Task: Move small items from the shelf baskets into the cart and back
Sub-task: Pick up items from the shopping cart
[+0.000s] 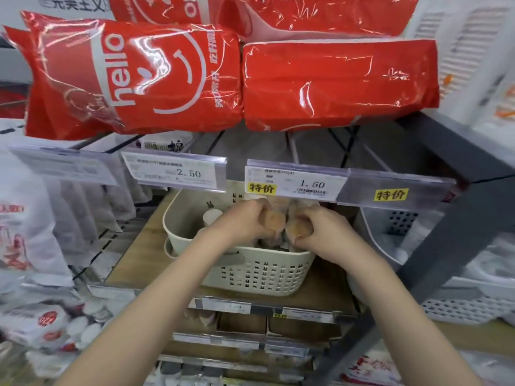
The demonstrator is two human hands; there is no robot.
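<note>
The cream basket (250, 270) is seated on the wooden shelf (133, 246) below the price tags. Above it, one small tan item (274, 218) is gripped by the left hand (245, 221), another (298, 228) by the right hand (323, 232), fingers curled round each, probably for carrying.

Two red plastic-wrapped packs (131, 79) (340, 84) lay side by side on the upper shelf, the left one printed "hello". Price tags reading 2.50 (174, 174) and 1.50 (292, 182) hung from that shelf's front edge, beside yellow stickers (391, 194).
</note>
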